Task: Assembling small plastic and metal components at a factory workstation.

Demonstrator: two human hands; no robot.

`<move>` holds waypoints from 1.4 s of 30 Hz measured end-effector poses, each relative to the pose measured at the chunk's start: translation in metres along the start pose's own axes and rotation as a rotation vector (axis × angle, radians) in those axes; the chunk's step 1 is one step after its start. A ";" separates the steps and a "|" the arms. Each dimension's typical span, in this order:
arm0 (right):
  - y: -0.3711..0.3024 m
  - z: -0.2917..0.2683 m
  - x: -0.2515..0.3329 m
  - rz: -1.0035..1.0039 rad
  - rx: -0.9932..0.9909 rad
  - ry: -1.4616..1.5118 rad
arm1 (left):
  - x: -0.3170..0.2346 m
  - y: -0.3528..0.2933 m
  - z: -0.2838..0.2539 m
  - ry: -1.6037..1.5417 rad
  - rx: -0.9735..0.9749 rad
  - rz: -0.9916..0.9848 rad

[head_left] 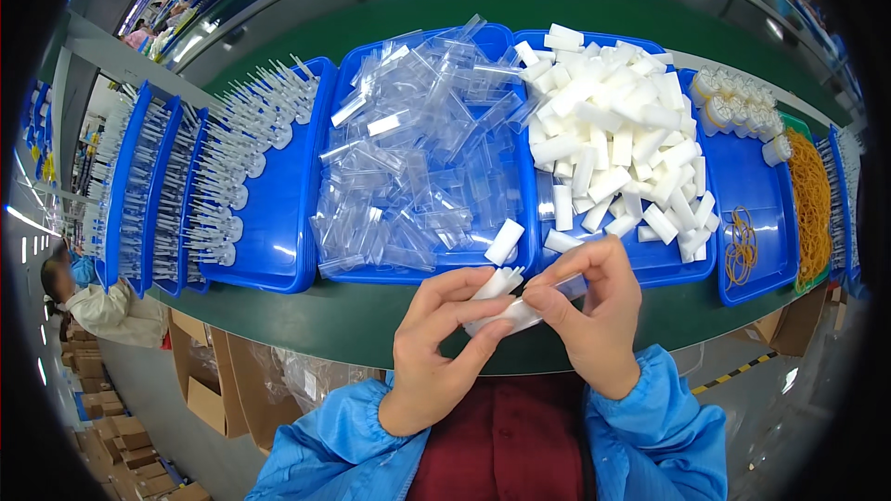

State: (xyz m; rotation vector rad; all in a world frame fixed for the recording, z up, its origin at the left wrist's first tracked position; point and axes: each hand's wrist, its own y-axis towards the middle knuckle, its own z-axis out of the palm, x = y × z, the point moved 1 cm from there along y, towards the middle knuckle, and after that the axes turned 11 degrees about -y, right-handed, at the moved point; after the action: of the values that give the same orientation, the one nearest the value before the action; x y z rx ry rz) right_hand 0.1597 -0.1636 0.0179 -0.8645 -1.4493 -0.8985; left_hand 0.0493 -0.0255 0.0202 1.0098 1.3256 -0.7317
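In front of my chest, over the near edge of the green table, my left hand (444,339) is closed on a white block (498,283) that pokes up between its fingers. A clear plastic sleeve (571,287) is pinched between the thumb and fingers of my right hand (599,311). The two hands almost meet, and a second white piece (512,316) lies between them, partly covered by my fingers; whether it sits inside the sleeve I cannot tell. Just beyond my left fingers, a loose white block (504,242) rests at the near rim of the clear-sleeve tray.
Blue trays hold clear sleeves (408,158), piled white blocks (622,121), and thin white-tipped stems (251,148). To the right are bundled white rolls (738,102), orange rubber bands (741,246) and a heap of them (809,209). Cardboard boxes (209,390) stand below; a person (102,301) is at far left.
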 end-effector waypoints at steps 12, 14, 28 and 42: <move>0.007 -0.009 0.021 -0.482 0.116 -0.672 | -0.003 0.002 -0.001 -0.069 0.018 -0.038; 0.003 -0.006 0.030 -0.559 0.144 -0.843 | -0.006 0.003 -0.002 -0.046 0.057 -0.038; 0.005 -0.009 0.025 -0.654 0.186 -1.002 | -0.005 -0.009 0.008 -0.423 0.100 -0.181; 0.011 -0.007 0.012 -0.662 0.361 -0.535 | -0.002 -0.011 -0.019 -0.708 0.063 -0.458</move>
State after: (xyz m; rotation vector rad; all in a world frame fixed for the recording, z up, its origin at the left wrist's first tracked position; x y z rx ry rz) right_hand 0.1721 -0.1652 0.0305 -0.3496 -2.3585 -0.8631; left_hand 0.0315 -0.0130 0.0212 0.4084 0.9033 -1.3372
